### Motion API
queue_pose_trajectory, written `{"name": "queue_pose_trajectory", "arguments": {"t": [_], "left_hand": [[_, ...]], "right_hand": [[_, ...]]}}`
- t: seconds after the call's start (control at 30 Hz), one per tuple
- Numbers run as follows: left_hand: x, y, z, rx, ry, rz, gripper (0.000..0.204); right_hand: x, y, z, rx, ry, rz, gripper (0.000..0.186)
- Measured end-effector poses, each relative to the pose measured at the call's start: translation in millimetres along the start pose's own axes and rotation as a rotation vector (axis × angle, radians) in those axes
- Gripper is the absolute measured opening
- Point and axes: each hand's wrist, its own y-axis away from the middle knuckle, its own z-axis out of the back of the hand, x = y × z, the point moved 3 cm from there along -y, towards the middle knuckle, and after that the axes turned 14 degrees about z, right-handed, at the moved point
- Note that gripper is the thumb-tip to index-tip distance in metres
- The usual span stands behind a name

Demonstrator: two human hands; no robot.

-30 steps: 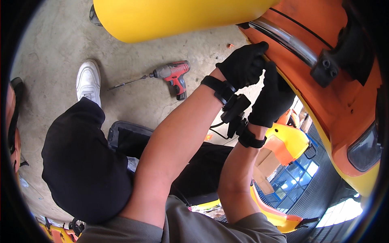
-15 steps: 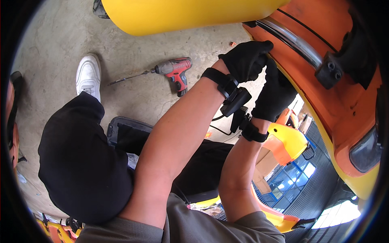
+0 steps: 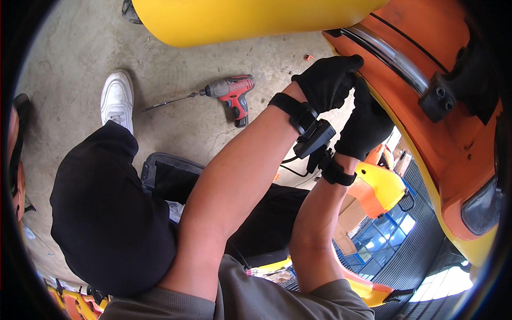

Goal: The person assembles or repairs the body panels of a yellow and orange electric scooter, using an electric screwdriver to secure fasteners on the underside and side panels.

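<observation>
Both my hands wear black gloves and are raised at the yellow-rimmed edge of a large orange body panel (image 3: 397, 98). My left hand (image 3: 329, 82) is closed, its fingers curled and its tip against the panel's edge; whatever is inside the fingers is hidden. Just below and to the right, my right hand (image 3: 365, 122) presses up along the same edge. Its fingertips are covered by the left hand and the panel, so their hold does not show. Each wrist carries a black strap, with a small black device (image 3: 314, 137) on the left one.
A red and grey cordless driver (image 3: 234, 95) with a long bit lies on the concrete floor (image 3: 176, 64). Overhead, a big yellow cylinder-like part (image 3: 240, 18) spans the top. A chrome rod (image 3: 392, 56) and black bracket (image 3: 437, 96) sit on the panel. A black open case (image 3: 160, 165) rests by my leg.
Both hands and the orange panel sit slightly farther right in the picture. The hands keep the same pose at the edge, and the driver stays on the floor.
</observation>
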Motion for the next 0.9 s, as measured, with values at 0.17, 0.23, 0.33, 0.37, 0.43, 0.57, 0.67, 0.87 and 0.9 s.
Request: {"name": "queue_pose_trajectory", "arguments": {"t": [0.17,0.23,0.33,0.37,0.43,0.57,0.67,0.87,0.9], "left_hand": [[5,-5,3,-0.009,-0.024,-0.001,0.044],[9,-8,2,-0.025,-0.03,-0.003,0.046],[17,-10,-1,-0.078,-0.061,-0.005,0.052],[19,-10,-2,-0.103,-0.079,-0.016,0.054],[23,-9,-2,-0.139,-0.113,0.007,0.057],[26,-11,-2,-0.013,-0.062,0.076,0.068],[27,-16,-3,0.064,-0.004,0.069,0.064],[32,-21,-4,0.076,0.052,0.072,0.062],[32,-20,-4,0.074,0.06,0.075,0.061]], "right_hand": [[4,0,-5,-0.088,-0.114,-0.011,0.025],[4,1,-7,-0.093,-0.158,-0.014,0.023],[4,2,-7,-0.043,-0.09,-0.052,0.029],[5,2,-6,-0.029,-0.098,-0.066,0.028],[10,2,-2,-0.009,-0.142,-0.088,0.027],[29,2,28,-0.013,0.042,-0.111,0.026],[36,4,48,-0.122,-0.023,-0.125,0.036],[37,1,49,-0.094,0.121,0.139,0.043],[37,1,50,-0.144,0.06,0.119,0.038]]}}
